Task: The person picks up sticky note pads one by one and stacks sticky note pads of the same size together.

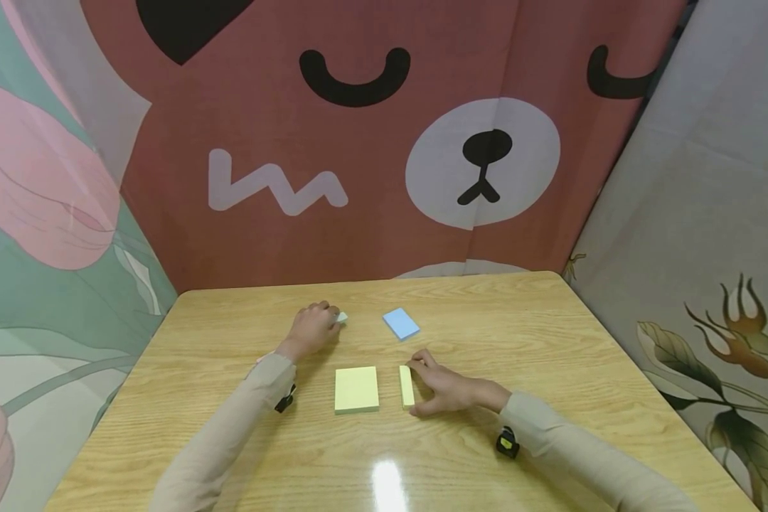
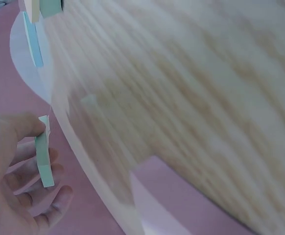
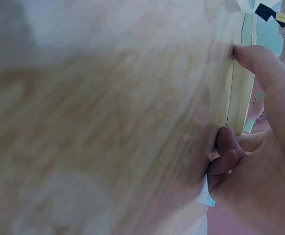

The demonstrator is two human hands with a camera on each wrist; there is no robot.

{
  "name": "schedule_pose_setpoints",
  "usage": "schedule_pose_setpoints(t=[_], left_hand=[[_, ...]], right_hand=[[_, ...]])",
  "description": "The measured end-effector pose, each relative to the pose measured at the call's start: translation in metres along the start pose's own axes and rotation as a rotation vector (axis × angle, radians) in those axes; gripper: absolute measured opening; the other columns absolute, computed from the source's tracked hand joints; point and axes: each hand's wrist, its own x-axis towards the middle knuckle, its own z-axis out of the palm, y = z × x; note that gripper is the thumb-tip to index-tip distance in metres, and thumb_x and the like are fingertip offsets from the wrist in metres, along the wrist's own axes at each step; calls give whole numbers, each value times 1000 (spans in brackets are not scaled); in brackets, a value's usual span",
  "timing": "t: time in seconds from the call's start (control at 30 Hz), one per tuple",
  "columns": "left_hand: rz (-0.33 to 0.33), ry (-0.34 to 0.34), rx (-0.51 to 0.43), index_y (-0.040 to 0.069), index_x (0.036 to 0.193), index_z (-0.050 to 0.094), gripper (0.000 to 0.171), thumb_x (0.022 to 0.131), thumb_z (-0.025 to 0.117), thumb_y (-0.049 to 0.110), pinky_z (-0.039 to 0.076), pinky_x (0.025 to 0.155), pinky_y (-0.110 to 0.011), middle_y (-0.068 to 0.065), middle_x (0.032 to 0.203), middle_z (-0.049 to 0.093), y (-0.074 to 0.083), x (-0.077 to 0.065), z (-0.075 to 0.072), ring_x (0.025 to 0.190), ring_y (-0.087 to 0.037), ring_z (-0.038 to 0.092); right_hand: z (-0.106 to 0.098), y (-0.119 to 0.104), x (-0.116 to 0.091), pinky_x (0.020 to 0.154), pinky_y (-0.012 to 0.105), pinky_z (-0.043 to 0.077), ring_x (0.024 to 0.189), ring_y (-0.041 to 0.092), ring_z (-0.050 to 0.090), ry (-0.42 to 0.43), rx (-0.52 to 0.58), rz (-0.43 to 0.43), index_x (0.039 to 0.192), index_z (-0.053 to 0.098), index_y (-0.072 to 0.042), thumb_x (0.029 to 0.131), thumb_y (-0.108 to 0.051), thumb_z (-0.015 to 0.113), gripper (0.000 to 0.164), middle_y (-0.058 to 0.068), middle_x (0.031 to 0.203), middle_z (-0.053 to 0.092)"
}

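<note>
My left hand (image 1: 311, 329) is at the back left of the table, pinching a small pale green sticky note pad (image 1: 342, 317). In the left wrist view the green pad (image 2: 43, 159) sits between thumb and fingers, slightly bent. Farther forward, my right hand (image 1: 444, 387) holds a narrow yellow sticky note pad (image 1: 406, 387), thumb at its near end and fingers at the far end. The right wrist view shows this yellow pad (image 3: 237, 95) against the tabletop. Just left of it lies a larger square yellow sticky note pad (image 1: 356, 389). A blue sticky note pad (image 1: 401, 323) lies behind, between the hands.
The wooden table (image 1: 518, 320) backs onto a hanging cloth (image 1: 371, 242) printed with a bear's face. Patterned cloths also hang along the left and right sides. Each wrist wears a small dark device, such as the one (image 1: 507, 442) by the right sleeve.
</note>
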Motion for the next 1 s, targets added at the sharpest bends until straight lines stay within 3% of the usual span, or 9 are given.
schedule_pose_setpoints(t=[0.3,0.63,1.0], left_hand=[[45,26,22,8,102,64,29,81,62,27,46,59,-36,-5,85,57,8,0,-1,72,-20,52],[38,3,11,9,104,63,32,82,62,32,46,62,-36,-3,87,57,14,-2,0,73,-18,52],[71,38,23,8,102,64,33,78,66,32,46,60,-35,-4,86,58,17,-4,-1,71,-18,52]], right_hand=[[-1,-2,-1,93,34,35,110,19,37,-18,11,5,137,18,2,77,-44,63,88,9,127,18],[0,-1,0,93,34,35,110,18,36,-15,25,-24,136,18,4,78,-43,63,87,8,124,19],[-1,0,0,93,34,35,109,18,37,-14,22,-19,136,18,3,78,-43,63,87,7,125,18]])
